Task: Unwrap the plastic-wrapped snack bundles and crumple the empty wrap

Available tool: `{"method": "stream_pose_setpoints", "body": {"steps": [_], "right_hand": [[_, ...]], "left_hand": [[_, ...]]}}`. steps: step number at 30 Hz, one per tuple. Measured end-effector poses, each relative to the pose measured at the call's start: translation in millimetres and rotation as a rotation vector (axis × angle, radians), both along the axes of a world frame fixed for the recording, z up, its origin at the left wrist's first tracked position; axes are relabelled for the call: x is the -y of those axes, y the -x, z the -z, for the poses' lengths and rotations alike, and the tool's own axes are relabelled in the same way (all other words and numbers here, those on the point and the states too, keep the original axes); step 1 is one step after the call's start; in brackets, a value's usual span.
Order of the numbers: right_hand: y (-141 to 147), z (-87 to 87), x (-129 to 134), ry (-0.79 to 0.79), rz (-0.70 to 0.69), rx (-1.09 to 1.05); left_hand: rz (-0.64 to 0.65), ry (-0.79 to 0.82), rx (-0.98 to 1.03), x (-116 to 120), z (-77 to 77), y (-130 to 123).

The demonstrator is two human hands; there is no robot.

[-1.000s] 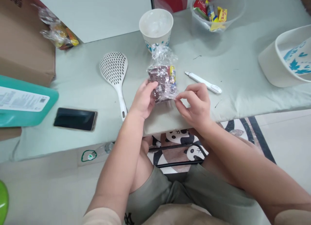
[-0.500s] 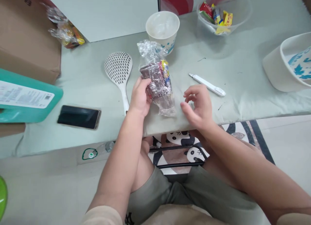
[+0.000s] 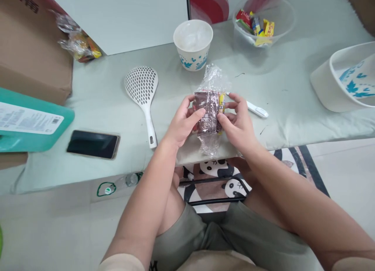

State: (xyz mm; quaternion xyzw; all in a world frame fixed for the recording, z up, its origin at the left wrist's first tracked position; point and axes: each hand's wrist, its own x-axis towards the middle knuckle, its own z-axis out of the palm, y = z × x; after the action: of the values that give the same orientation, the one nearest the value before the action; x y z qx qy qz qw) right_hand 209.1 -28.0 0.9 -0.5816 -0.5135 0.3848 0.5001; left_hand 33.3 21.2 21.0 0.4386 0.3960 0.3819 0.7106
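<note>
Between both hands is a bundle of snack packets in clear plastic wrap [image 3: 208, 116], its loose film ends sticking out at top and bottom. A dark brown packet faces up, with yellow and red ones at its sides. My left hand [image 3: 186, 120] grips the left side, thumb on top. On the right side my right hand [image 3: 236, 120] grips it, thumb across the near edge. Partly behind the right hand lies a white utility knife [image 3: 258, 109]. Just beyond the bundle stands a white paper bowl with blue leaf prints [image 3: 193, 54].
A white slotted skimmer [image 3: 142, 91] and a phone [image 3: 93, 144] lie to the left, near a teal jug [image 3: 58, 113] and a carton [image 3: 32, 56]. Wrapped snacks [image 3: 79, 44] lean at the carton. A clear bowl of snacks [image 3: 283, 23] and a white basin [image 3: 325, 83] stand right.
The wrapped bundle has moved right and toward me and is turned more upright. My right hand, empty before, has closed on its right side; the left hand keeps hold.
</note>
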Motion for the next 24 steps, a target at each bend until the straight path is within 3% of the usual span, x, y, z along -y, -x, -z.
{"method": "stream_pose_setpoints", "body": {"steps": [3, 6, 11, 16, 24], "right_hand": [[-0.7, -5.6, 1.0, -0.083, 0.072, 0.156], [0.1, -11.7, 2.9, -0.102, 0.009, 0.274], [2.1, -17.9, 4.5, -0.014, -0.042, 0.208], [0.6, -20.2, 2.6, 0.025, -0.01, 0.189], [-0.7, -15.7, 0.9, -0.029, -0.036, 0.27]], "left_hand": [[-0.013, -0.035, -0.04, -0.1, 1.9, -0.5], [0.004, -0.076, -0.047, 0.0, 5.0, -1.8], [0.027, -0.134, -0.026, -0.6, 9.7, -3.4], [0.014, -0.152, -0.039, -2.4, 12.3, -3.4], [-0.034, -0.125, -0.095, -2.9, 10.1, -2.6]]}}
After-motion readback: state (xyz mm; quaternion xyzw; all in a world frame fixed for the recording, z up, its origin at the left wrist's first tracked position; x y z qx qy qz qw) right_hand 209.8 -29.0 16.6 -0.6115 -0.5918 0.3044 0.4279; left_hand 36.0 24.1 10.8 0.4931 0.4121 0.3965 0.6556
